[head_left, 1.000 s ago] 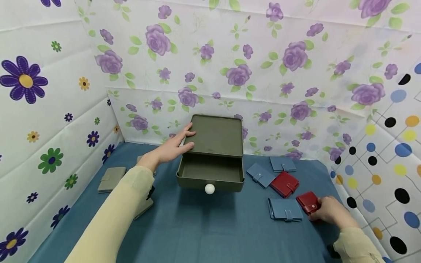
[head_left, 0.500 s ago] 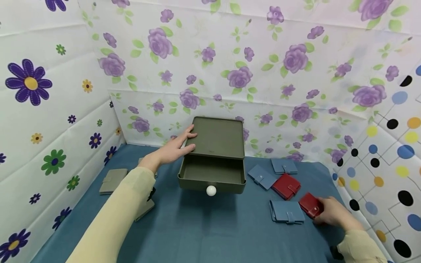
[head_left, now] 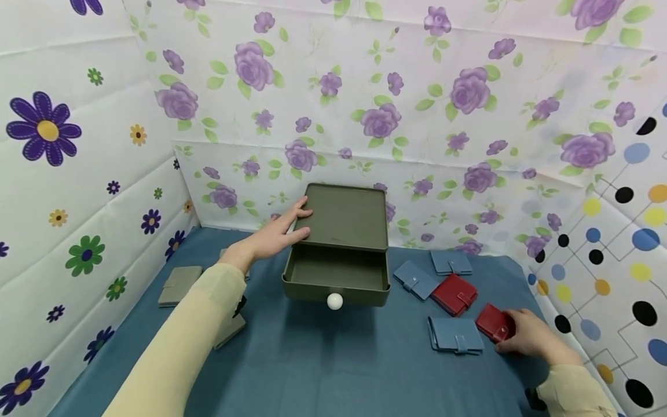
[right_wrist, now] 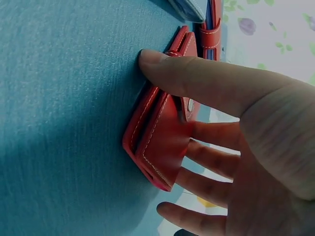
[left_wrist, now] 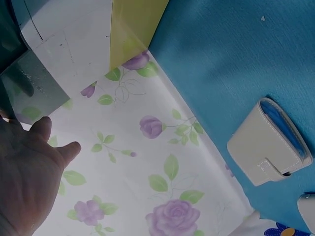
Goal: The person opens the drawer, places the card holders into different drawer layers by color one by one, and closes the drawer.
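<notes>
Closest to me, the right hand [head_left: 528, 333] has its thumb and fingers closed round a small red wallet [head_left: 492, 322], thumb across the strapped edge and fingertips against the opposite side; whether the wallet is quite off the blue cloth [head_left: 339, 370], I can't tell. A firm but light pinch would serve best, I think, with the thumb clear of the snap so the strap doesn't pop. Just left of that hand lies a blue wallet [head_left: 454, 335], near enough to get nudged, so lifting straight up before moving sideways seems wise. A bigger red wallet [head_left: 453, 293] sits beyond it, farther from the hand. Over by the left forearm are grey wallets [head_left: 178, 284], partly hidden by the sleeve. The left hand [head_left: 273, 234], fingers apart and gripping nothing, rests on the left edge of the olive box [head_left: 344, 214]; steady, gentle pressure there should stop it sliding. The drawer [head_left: 307, 292] stands pulled out just to that hand's right, its white knob [head_left: 334, 301] facing the person.
</notes>
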### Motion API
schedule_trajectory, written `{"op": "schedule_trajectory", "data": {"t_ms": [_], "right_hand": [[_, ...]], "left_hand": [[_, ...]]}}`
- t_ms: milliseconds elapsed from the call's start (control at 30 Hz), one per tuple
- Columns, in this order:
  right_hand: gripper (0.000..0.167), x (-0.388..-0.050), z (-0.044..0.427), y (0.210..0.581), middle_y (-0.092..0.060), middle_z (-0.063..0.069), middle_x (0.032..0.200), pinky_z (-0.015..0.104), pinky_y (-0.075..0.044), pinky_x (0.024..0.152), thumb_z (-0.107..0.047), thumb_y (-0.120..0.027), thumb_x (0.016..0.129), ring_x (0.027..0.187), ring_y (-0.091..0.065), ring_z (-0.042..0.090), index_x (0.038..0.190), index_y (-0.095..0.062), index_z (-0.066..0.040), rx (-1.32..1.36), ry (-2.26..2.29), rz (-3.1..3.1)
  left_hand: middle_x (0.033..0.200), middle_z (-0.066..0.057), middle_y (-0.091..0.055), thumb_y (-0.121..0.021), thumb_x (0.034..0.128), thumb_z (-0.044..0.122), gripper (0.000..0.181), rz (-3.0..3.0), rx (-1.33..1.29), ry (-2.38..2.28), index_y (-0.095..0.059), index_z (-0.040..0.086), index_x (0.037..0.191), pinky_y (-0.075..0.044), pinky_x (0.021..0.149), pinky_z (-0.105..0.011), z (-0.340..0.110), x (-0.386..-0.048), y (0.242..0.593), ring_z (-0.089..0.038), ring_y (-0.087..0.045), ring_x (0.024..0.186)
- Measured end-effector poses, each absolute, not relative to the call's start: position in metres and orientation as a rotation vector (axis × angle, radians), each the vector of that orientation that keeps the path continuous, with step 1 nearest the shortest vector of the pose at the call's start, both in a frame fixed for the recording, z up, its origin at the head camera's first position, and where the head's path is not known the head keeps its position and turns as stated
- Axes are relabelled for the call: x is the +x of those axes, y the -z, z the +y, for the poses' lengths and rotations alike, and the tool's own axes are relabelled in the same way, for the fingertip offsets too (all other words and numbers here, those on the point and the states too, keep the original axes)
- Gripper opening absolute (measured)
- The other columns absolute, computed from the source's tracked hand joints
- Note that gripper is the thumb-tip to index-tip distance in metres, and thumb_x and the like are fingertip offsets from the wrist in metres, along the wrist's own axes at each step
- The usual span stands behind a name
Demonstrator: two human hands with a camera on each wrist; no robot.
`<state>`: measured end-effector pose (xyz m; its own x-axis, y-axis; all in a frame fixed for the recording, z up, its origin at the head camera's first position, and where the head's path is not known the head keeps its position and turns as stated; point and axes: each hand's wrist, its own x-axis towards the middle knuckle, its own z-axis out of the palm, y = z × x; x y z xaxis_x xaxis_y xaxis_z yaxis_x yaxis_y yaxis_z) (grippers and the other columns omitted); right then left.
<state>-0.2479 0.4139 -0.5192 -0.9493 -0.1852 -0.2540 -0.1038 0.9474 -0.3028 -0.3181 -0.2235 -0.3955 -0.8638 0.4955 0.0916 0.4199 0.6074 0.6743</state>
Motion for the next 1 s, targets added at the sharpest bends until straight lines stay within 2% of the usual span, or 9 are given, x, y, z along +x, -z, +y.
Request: {"op": "schedule_trajectory", "data": {"t_ms": [267,367,467,600,733,1000], "right_hand": [[0.088,-0.247,0.416,0.519,-0.064,0.019,0.107,0.048,-0.053,0.076,-0.039,-0.096,0.075,0.090,-0.060,0.030,0.134,-0.060,0.016,-0.221,0.417,2.820],[0.087,-0.247,0.417,0.518,-0.064,0.019,0.105,0.046,-0.052,0.074,-0.038,-0.094,0.075,0.089,-0.060,0.029,0.134,-0.060,0.017,-0.235,0.414,2.831],[0.087,-0.247,0.419,0.517,-0.065,0.019,0.106,0.045,-0.052,0.074,-0.038,-0.093,0.076,0.089,-0.060,0.029,0.134,-0.059,0.017,-0.240,0.417,2.841],[0.086,-0.248,0.422,0.516,-0.066,0.023,0.109,0.046,-0.053,0.076,-0.038,-0.091,0.080,0.093,-0.061,0.031,0.134,-0.057,0.020,-0.240,0.421,2.839],[0.088,-0.247,0.427,0.516,-0.068,0.026,0.112,0.051,-0.056,0.080,-0.038,-0.091,0.081,0.095,-0.064,0.031,0.135,-0.055,0.022,-0.199,0.436,2.824],[0.092,-0.243,0.429,0.509,-0.069,0.028,0.114,0.055,-0.059,0.083,-0.039,-0.090,0.084,0.096,-0.065,0.032,0.138,-0.050,0.024,-0.164,0.508,2.834]], "left_hand": [[0.179,0.007,-0.008,-0.046,0.1151,0.049,0.068,2.716,0.779,-1.109,-0.022,0.022,0.173,0.011,0.126,-0.064,-0.223,-0.318,0.396,-0.026,-0.003,0.165],[0.180,0.007,-0.004,-0.046,0.1151,0.049,0.068,2.716,0.770,-1.103,-0.022,0.021,0.173,0.011,0.126,-0.064,-0.223,-0.317,0.397,-0.026,-0.002,0.165],[0.180,0.007,-0.006,-0.046,0.1149,0.050,0.070,2.720,0.764,-1.110,-0.020,0.021,0.173,0.011,0.126,-0.064,-0.222,-0.316,0.396,-0.026,-0.003,0.165],[0.179,0.008,-0.008,-0.047,0.1144,0.051,0.071,2.724,0.768,-1.114,-0.019,0.022,0.173,0.010,0.126,-0.064,-0.223,-0.317,0.395,-0.025,-0.004,0.165],[0.180,0.009,0.004,-0.046,0.1144,0.051,0.066,2.718,0.779,-1.110,-0.030,0.020,0.170,0.010,0.126,-0.065,-0.221,-0.316,0.396,-0.025,-0.003,0.165],[0.180,0.008,0.007,-0.046,0.1146,0.051,0.064,2.713,0.778,-1.127,-0.033,0.019,0.168,0.011,0.126,-0.064,-0.222,-0.315,0.397,-0.024,0.000,0.165]]}}
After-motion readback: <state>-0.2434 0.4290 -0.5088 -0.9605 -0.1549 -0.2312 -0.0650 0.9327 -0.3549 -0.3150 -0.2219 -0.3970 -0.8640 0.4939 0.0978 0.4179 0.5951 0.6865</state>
